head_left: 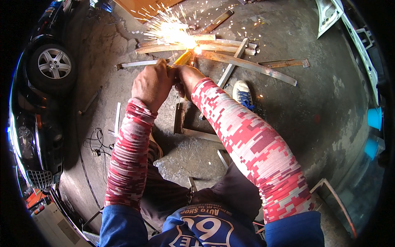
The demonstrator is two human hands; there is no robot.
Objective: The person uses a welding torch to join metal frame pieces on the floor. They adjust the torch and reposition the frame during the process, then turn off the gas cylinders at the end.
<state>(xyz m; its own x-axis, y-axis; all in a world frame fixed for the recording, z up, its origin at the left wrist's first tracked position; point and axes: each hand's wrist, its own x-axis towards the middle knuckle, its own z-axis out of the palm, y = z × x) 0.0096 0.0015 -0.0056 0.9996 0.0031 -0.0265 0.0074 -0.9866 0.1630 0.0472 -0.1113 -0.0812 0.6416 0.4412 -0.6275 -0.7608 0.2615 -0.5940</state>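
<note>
Both my hands are wrapped round a yellow grinder [182,58], whose head is lost in glare. Bright sparks [170,31] spray from its tip toward the far left. The glowing contact point lies at the near end of a long rusty metal bar [247,65], which slants away to the right. My left hand [151,84] closes over the tool from the left. My right hand [188,78] grips it from the right, fingers partly hidden. Just beyond the tip, several curved metal strips [226,47] lie side by side. A grey metal bar [233,64] crosses under the rusty one.
My shoe [242,94] stands beside the bars. An angled metal frame [179,119] lies between my legs. Loose cable [95,142] coils on the floor at left, near a dark car [37,115]. A white panel [354,37] and blue containers [374,118] stand at right.
</note>
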